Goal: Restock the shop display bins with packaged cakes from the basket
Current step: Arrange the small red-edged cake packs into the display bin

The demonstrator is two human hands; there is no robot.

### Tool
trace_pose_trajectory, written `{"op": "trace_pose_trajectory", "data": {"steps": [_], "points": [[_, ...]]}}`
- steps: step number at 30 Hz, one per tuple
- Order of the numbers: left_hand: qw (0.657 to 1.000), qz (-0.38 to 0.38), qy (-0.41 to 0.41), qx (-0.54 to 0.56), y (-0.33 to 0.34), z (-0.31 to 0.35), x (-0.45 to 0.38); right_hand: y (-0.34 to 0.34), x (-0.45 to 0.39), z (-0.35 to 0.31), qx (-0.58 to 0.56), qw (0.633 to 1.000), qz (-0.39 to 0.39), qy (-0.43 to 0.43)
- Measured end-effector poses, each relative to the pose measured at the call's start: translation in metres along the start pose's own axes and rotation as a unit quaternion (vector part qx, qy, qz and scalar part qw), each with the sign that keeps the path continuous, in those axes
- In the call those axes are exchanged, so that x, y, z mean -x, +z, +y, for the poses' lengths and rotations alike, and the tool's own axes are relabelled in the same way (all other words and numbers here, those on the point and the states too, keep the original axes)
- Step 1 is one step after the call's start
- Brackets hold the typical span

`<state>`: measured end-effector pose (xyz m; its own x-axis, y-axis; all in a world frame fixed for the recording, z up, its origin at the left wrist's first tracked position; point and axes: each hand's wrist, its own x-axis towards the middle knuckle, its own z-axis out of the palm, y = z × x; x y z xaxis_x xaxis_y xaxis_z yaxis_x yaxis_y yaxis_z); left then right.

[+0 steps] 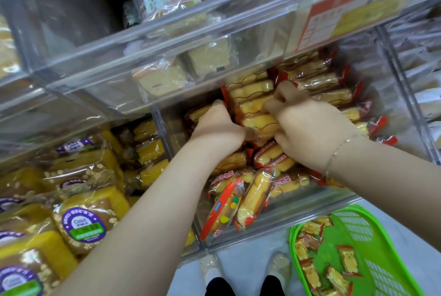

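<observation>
Both hands deep in the clear display bin (pixel 281 229); left hand (pixel 218 126) and right hand (pixel 307 126) each grasp the stacked packaged cakes (pixel 256 104) between them; green basket (pixel 381 236) sits below.

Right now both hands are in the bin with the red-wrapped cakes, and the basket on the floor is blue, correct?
Not quite: the basket is green, as the head view shows. The rest holds: the left hand and right hand are in the bin among the red-wrapped cakes.

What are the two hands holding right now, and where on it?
Both hands, left and right, clasp a stack of yellow cakes in red-ended clear wrappers from opposite sides.
</observation>
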<state>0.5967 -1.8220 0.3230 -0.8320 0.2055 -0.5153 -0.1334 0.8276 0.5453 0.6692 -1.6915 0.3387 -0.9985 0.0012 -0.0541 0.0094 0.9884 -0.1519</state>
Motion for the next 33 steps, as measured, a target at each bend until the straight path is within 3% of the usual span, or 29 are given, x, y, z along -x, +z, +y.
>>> {"op": "trace_pose_trajectory", "data": {"steps": [3, 5, 9, 12, 16, 19, 22, 24, 26, 27, 28, 29, 32, 33], "points": [[0.998, -0.024, -0.003, 0.062, -0.001, -0.003, 0.000, -0.012, 0.017, -0.003, -0.082, 0.994, -0.037, -0.060], [0.998, -0.021, -0.007, 0.051, -0.001, -0.004, 0.005, -0.015, 0.031, -0.008, -0.114, 0.980, -0.108, -0.123], [0.999, -0.035, -0.030, 0.019, -0.001, -0.007, 0.015, 0.004, 0.038, -0.019, -0.082, 0.965, -0.206, -0.142], [0.998, -0.040, -0.045, 0.028, -0.010, -0.008, 0.024, -0.002, 0.028, -0.009, -0.109, 0.977, -0.157, -0.091], [0.991, -0.098, -0.028, 0.085, -0.019, -0.011, 0.044, -0.021, 0.029, 0.023, -0.217, 0.975, 0.026, -0.029], [0.955, -0.198, 0.013, 0.222, -0.020, -0.010, 0.061, -0.024, 0.039, 0.028, -0.271, 0.956, 0.112, -0.005], [0.902, -0.220, 0.009, 0.370, -0.019, -0.011, 0.067, -0.016, 0.046, 0.023, -0.286, 0.951, 0.115, 0.006], [0.898, -0.201, 0.010, 0.392, -0.018, -0.014, 0.068, -0.014, 0.047, 0.022, -0.407, 0.911, 0.049, 0.044], [0.917, -0.168, 0.024, 0.360, -0.015, -0.017, 0.069, -0.016, 0.049, 0.022, -0.599, 0.794, -0.003, 0.105], [0.926, -0.155, 0.031, 0.344, -0.013, -0.018, 0.070, -0.016, 0.049, 0.022, -0.642, 0.756, -0.007, 0.123], [0.936, -0.141, 0.043, 0.320, -0.012, -0.019, 0.070, -0.016, 0.050, 0.022, -0.639, 0.759, -0.005, 0.122], [0.949, -0.118, 0.061, 0.286, -0.011, -0.020, 0.070, -0.015, 0.051, 0.022, -0.598, 0.794, -0.003, 0.110], [0.982, -0.033, 0.104, 0.156, -0.008, -0.023, 0.067, -0.010, 0.054, 0.019, -0.277, 0.960, 0.016, 0.032], [0.988, -0.011, 0.105, 0.109, -0.006, -0.023, 0.066, -0.008, 0.053, 0.018, -0.163, 0.986, 0.038, -0.009]]}}
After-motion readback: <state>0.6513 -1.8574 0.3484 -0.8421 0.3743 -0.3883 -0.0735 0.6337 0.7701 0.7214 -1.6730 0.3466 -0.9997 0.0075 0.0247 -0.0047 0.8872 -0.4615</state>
